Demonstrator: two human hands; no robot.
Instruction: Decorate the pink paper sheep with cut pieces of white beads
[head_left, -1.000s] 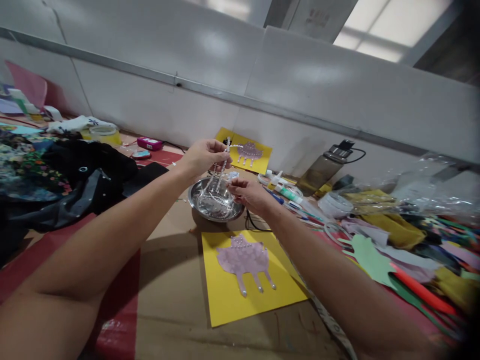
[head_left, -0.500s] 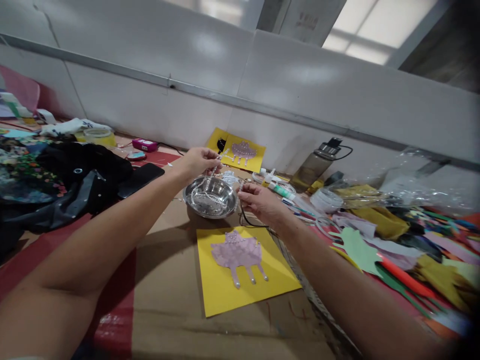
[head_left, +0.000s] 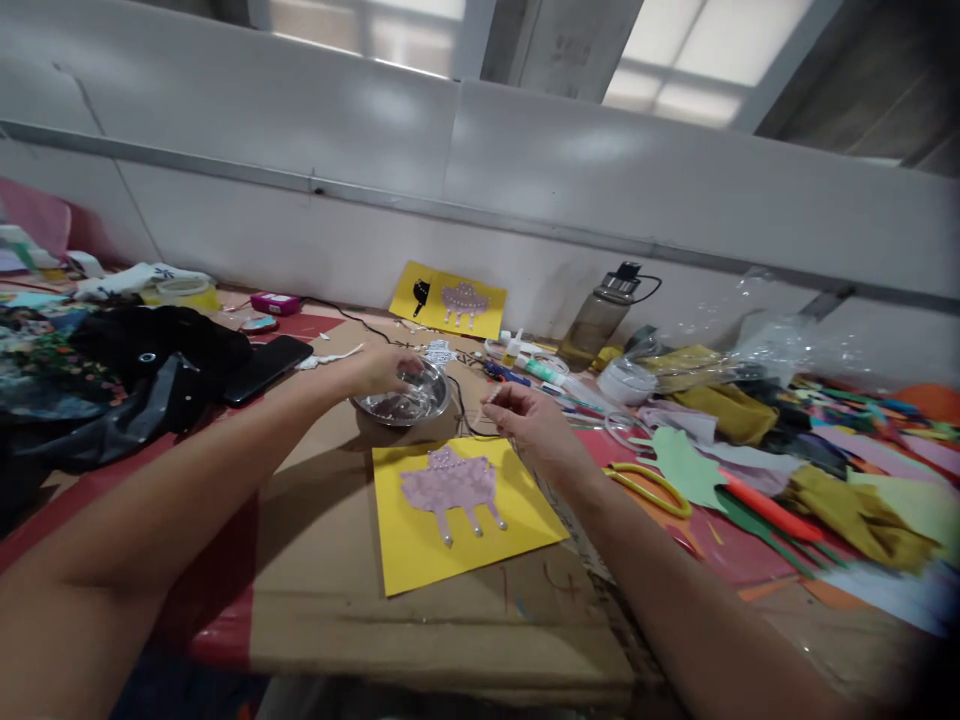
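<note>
My left hand (head_left: 388, 370) reaches over the shiny metal bowl (head_left: 367, 408), its fingertips inside the rim. Its blurred fingers do not show whether they grip anything. Pale bead strings (head_left: 409, 405) lie in the bowl. To the right of the bowl, my right hand (head_left: 525, 415) is closed in a pinch on a small pale bead-like piece (head_left: 493, 396). In front of both hands lies a yellow card (head_left: 397, 560) bearing a mottled purple cut-out (head_left: 454, 487). Pearl-like beads run along the cut-out's top and sit at the tips of its three legs.
A second yellow card (head_left: 405, 285) with a beaded purple shape leans at the wall. A grey bottle (head_left: 600, 315), glue tubes (head_left: 544, 370) and yellow-handled scissors (head_left: 652, 490) stand or lie right, among felt scraps. A phone (head_left: 268, 368) and black cloth (head_left: 165, 335) lie left.
My left hand has come down from above the bowl, where it held up a bead string, to inside the rim. My right hand keeps its pinch. The camera view has shifted.
</note>
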